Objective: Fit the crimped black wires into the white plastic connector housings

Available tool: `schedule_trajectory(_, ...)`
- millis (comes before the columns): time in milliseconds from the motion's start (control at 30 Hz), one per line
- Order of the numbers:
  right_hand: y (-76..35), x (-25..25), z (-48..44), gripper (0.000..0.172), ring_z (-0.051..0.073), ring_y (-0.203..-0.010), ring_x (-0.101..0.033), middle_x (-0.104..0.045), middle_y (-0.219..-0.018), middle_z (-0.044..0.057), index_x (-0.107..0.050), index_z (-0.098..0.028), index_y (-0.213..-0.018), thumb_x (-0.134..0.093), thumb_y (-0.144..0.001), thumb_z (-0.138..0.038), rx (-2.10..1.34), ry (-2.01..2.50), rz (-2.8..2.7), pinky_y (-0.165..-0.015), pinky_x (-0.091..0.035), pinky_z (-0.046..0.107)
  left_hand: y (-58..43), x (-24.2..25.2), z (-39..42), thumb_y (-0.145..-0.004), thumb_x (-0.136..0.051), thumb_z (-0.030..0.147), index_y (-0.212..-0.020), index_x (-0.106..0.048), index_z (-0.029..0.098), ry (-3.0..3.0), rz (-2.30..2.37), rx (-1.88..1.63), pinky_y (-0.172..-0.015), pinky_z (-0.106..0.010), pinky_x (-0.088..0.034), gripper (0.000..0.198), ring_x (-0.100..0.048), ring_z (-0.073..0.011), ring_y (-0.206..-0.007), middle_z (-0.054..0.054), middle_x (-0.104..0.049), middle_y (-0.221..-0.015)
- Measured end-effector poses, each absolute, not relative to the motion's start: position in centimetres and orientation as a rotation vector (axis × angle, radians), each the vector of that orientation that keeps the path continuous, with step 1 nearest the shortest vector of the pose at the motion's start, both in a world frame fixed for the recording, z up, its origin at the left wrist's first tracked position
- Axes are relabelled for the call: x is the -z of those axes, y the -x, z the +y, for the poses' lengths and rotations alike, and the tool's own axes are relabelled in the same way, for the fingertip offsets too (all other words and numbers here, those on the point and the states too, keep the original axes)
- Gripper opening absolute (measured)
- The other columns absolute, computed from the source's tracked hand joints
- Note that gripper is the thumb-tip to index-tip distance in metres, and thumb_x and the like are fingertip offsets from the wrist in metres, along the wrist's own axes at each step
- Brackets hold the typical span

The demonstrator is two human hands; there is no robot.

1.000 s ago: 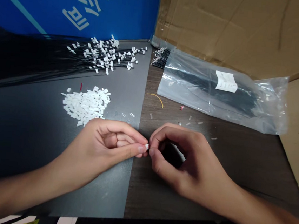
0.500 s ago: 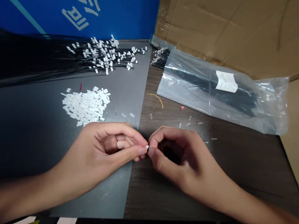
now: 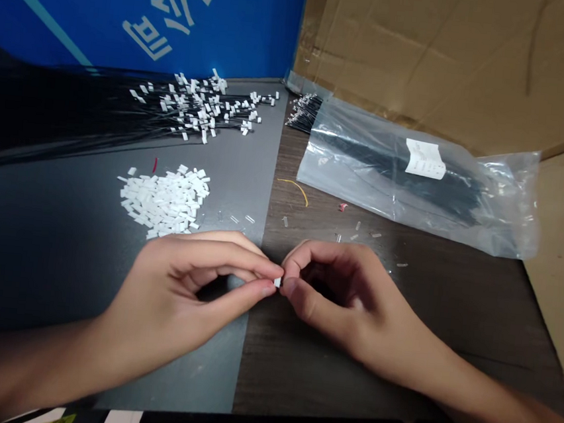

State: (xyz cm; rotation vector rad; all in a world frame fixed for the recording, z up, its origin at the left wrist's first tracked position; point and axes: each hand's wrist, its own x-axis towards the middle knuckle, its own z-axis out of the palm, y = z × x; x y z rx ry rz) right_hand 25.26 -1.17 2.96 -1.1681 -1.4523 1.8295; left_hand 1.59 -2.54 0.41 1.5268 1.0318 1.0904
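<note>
A small white plastic connector (image 3: 278, 282) sits between the fingertips of my left hand (image 3: 179, 288) and my right hand (image 3: 343, 304). Both thumbs and index fingers pinch in on it from either side, over the seam of the two work surfaces. Any wire at the connector is too thin to make out. Behind my left hand lies a heap of loose white connectors (image 3: 163, 200). Farther back, black wires with white connectors on them (image 3: 196, 110) fan across the dark grey mat (image 3: 58, 256).
A clear plastic bag of black wires (image 3: 414, 184) with a white label lies on the dark wooden desk (image 3: 296, 379). A thin yellow wire (image 3: 297, 190) and small scraps (image 3: 354, 232) lie near it. Cardboard (image 3: 451, 55) and a blue board (image 3: 132, 11) stand behind.
My left hand has rotated, with its fingers now straighter and longer across the connector. The connector shows more plainly between my fingertips. The whole view has shifted slightly.
</note>
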Motion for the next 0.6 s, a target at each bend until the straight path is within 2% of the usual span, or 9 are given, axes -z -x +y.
schedule_trajectory(200,-25.22,-3.02,-1.26,0.028,0.016,-0.079,-0.059,-0.069,-0.083,-0.002,-0.071,-0.021,-0.087,-0.096,-0.099,-0.024,-1.826,1.111,-1.499,-0.073,-0.046,0.029,-1.49,-0.55,-2.56,-0.094,-0.091,-0.002,-0.1,-0.1,0.03,-1.604,0.972,-1.11,-0.075,-0.022,-0.07,0.034,-0.089,-0.0155,-0.078,0.001,-0.096,-0.092)
schedule_trajectory(500,-25.23,-3.16,-1.15,0.027,0.017,-0.08,-0.06,-0.071,-0.085,-0.001,-0.071,-0.022,-0.087,-0.094,-0.101,-0.022,-1.785,1.107,-1.554,-0.074,-0.048,0.029,-1.48,-1.13,-2.45,-0.096,-0.096,0.007,-0.099,-0.102,0.034,-1.578,1.016,-1.069,-0.071,-0.029,-0.072,0.028,-0.089,-0.0205,-0.077,-0.001,-0.096,-0.09)
schedule_trajectory(600,-25.3,-3.04,-1.26,0.028,0.017,-0.082,-0.061,-0.072,-0.087,-0.001,-0.071,-0.022,-0.088,-0.096,-0.1,-0.022,-1.767,1.102,-1.568,-0.075,-0.049,0.029,-1.53,-1.19,-2.35,-0.097,-0.095,0.006,-0.101,-0.103,0.035,-1.593,1.006,-1.067,-0.074,-0.027,-0.073,0.03,-0.09,-0.02,-0.079,-0.001,-0.097,-0.094)
